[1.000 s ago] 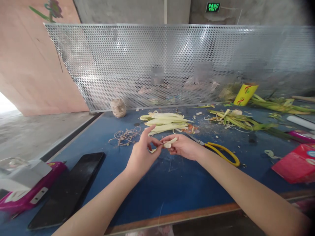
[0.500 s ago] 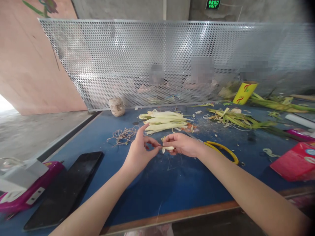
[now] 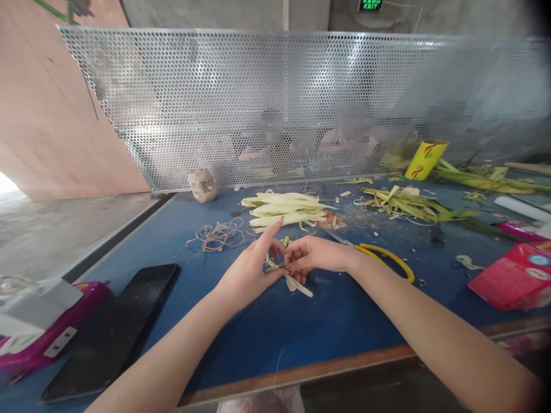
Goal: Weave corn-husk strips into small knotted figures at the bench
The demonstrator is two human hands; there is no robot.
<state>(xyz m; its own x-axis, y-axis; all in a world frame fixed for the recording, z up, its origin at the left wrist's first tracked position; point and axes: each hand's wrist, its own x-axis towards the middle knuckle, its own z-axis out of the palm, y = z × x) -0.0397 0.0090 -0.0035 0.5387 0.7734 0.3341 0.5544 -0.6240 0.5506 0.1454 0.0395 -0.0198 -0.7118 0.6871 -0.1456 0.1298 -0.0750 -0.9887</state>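
Observation:
My left hand [image 3: 252, 267] and my right hand [image 3: 316, 255] meet over the blue table [image 3: 344, 310], fingertips pinched together on a small folded piece of pale leaf strip [image 3: 297, 283]. One loose end of the strip hangs down below my right fingers. My left forefinger sticks up while thumb and other fingers pinch. A pile of pale cut leaf strips [image 3: 286, 209] lies just beyond my hands.
Yellow-handled scissors [image 3: 383, 258] lie right of my right hand. A coil of twine [image 3: 215, 234] and a twine ball [image 3: 202, 184] sit left of the pile. A black phone [image 3: 116, 327], a pink device [image 3: 51, 332], green leaves [image 3: 413, 206], a yellow cup [image 3: 424, 160], a red packet [image 3: 512, 275] and a perforated metal screen [image 3: 301, 103] surround the work spot.
Both hands have drawn closer together and slightly toward me. The strip has been turned so that its free end now hangs down instead of pointing up to the right.

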